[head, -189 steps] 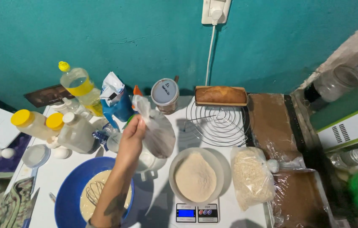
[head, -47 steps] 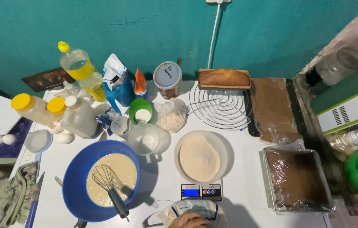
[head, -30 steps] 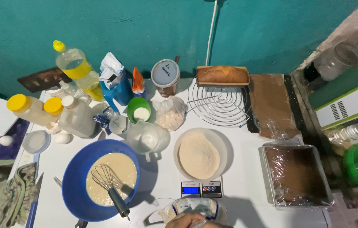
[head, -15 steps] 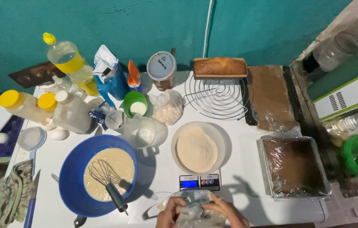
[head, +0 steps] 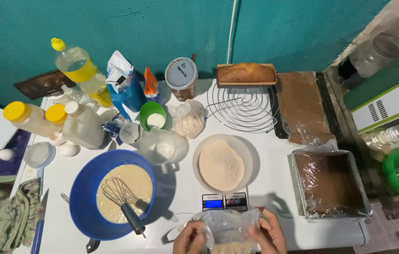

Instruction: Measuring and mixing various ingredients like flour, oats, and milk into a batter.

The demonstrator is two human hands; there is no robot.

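Since half a second ago, both hands have risen further into the bottom centre of the frame and the bag between them shows more fully. Left hand pinches the left edge of the clear plastic bag; right hand grips its right edge. Hands sit apart, each closed on the film, holding the mouth spread.

Bag: thin, limp film with a pale granular fill low down, partly cut off by the frame edge. Judged soft, light to moderate in weight, slippery and easily torn; the contents will likely shift and sag. Best hold appears to be the upper rim at both sides, with support under the fill if tipped.

Just above the bag, a small scale carries a white bowl of pale flour. Lower left, a blue bowl holds batter and a whisk. Right, a lined baking tin. Mid-frame, a clear jug and a green cup. Farther up, a wire rack, a loaf, and an oil bottle at upper left.
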